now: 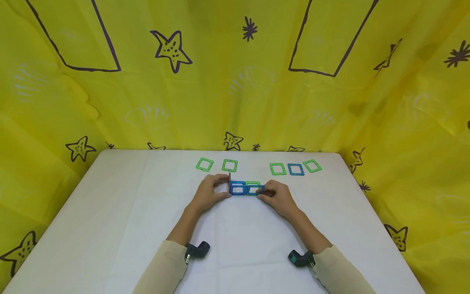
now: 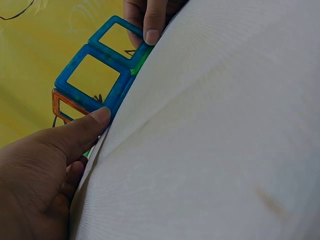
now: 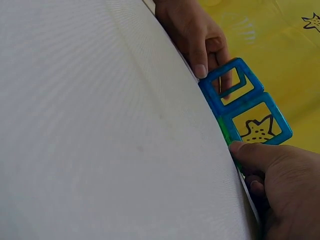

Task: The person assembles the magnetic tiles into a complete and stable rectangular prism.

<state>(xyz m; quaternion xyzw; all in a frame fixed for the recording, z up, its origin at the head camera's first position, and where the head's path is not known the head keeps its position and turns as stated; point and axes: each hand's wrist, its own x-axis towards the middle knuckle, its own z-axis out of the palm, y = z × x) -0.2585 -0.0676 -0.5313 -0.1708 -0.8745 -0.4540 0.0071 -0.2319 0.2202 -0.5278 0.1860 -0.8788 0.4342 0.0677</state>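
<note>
On the table a small structure of square frame-shaped magnetic tiles stands between my hands. Two blue magnetic tiles, a left one point(image 2: 71, 64) and a right one point(image 3: 280, 115), stand upright side by side along its front. An orange magnetic tile point(image 1: 229, 183) stands upright at its left end. Behind, a green tile point(image 1: 252, 182) and more blue partly show. My left hand point(image 1: 208, 194) holds the left end, thumb at the blue tile's lower corner and fingers behind the orange tile. With thumb and fingers, my right hand point(image 1: 280, 198) pinches the right blue tile's outer lower corner.
Farther back lie two loose green tiles, one point(image 1: 204, 164) left of the other point(image 1: 229, 165). Toward the right are a green tile point(image 1: 278, 169), a blue tile point(image 1: 295, 169) and another green tile point(image 1: 312, 165). A yellow patterned curtain point(image 1: 205, 102) surrounds the white table point(image 1: 110, 212).
</note>
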